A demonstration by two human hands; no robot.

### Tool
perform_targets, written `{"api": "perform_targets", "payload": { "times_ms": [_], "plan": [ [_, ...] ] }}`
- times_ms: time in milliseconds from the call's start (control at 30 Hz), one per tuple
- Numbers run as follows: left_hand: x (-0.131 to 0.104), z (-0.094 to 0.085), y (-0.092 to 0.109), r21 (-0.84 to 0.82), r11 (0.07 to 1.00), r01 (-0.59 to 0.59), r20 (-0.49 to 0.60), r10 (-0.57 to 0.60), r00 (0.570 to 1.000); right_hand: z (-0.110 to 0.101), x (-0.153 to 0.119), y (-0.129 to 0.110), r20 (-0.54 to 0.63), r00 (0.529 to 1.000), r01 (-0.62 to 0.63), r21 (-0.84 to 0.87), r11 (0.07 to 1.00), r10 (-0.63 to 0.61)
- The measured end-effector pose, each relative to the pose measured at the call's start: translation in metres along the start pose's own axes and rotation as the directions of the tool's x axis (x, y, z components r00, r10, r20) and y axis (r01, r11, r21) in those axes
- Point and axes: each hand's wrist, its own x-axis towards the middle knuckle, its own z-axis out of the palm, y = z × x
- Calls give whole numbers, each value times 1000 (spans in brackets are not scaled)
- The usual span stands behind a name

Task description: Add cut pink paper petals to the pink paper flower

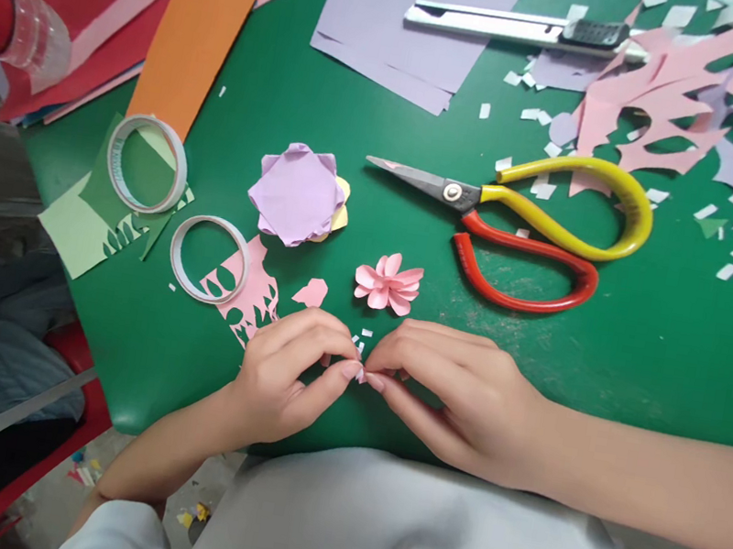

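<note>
Near the table's front edge, my left hand [292,369] and my right hand [469,393] meet with their fingertips pinched on a small pale paper piece [361,374]. Most of that piece is covered by the fingers, so its exact shape is unclear. Just beyond them a pink paper flower [388,283] with several petals lies on the green table. Tiny white bits [366,333] are scattered right by the fingertips. Left of the flower is a loose pink paper scrap [312,293], and a pink cut-out sheet [254,294] lies beyond my left hand.
Scissors [452,194] with yellow and red handles lie behind the flower. A folded purple paper form [299,194] stands left of them. Two tape rolls [180,175] [243,269] rest at left, near a bottle [30,26]. A utility knife [517,27] lies on purple sheets [378,26]; cut scraps [664,108] cover the far right.
</note>
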Motion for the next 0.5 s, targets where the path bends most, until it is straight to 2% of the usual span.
{"api": "perform_targets", "payload": {
  "times_ms": [500],
  "plan": [
    [-1,-2,-1,98,994,-44,66,38,997,-1,0,1,29,999,37,-76,996,-35]
  ]
}}
